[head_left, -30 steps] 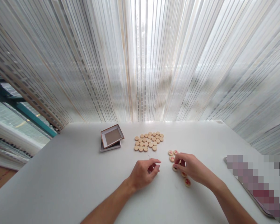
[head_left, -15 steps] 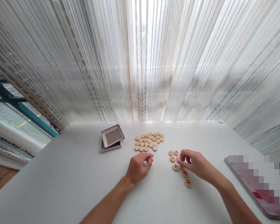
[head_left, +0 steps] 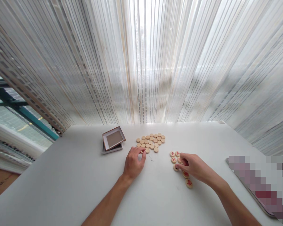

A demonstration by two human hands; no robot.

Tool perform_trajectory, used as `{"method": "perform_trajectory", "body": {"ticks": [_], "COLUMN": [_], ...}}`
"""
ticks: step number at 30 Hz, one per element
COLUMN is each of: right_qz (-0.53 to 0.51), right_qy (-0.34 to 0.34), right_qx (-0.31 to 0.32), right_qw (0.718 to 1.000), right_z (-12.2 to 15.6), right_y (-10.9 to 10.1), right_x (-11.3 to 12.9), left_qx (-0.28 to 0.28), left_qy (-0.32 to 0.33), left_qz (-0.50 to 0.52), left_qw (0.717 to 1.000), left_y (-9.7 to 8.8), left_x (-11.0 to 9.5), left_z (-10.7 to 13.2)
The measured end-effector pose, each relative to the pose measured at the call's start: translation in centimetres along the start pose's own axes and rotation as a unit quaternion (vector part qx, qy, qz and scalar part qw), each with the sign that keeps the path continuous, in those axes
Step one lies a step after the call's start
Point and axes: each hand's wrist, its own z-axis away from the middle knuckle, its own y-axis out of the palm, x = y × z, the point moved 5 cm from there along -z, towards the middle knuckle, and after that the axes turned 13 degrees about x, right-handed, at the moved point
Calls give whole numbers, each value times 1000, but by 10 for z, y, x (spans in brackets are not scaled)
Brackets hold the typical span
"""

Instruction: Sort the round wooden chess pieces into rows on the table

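In the head view, my two hands are showing above one white table [head_left: 61, 185]. My left hand [head_left: 133, 163] is hanging curled, thumb and forefinger nearly meeting, by the near edge of twenty-odd plain discs [head_left: 150, 142]; I cannot tell whether it is gripping one. My right hand [head_left: 194, 164] is covering part of a group of at least seven marked discs [head_left: 189, 183], thumb overlapping one, fingers partly bent; its hold is unclear. Two trays [head_left: 115, 138] are lying stacked askew, left of the plain discs.
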Motion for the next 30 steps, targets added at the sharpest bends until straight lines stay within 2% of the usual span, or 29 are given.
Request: {"method": "perform_trajectory", "body": {"ticks": [6, 9, 17, 23, 30], "right_qz": [9, 16, 35, 36, 46], "right_qy": [-6, -25, -69, -93, -91], "right_qx": [-50, -54, -85, -98, -85], "right_qw": [999, 998, 993, 990, 991], "right_z": [0, -1, 0, 1, 0], "right_y": [-5, -4, -4, -3, 3], "right_x": [-3, -1, 9, 14, 17], "left_qx": [11, 29, 80, 102, 102], "left_qy": [-2, -4, 15, 58, 32], "left_qz": [-118, -148, -165, -136, -140], "left_qw": [993, 988, 983, 984, 984], "left_y": [-2, 0, 6, 6, 7], "left_x": [-1, -4, -15, -23, -17], "left_z": [0, 1, 3, 3, 2]}}
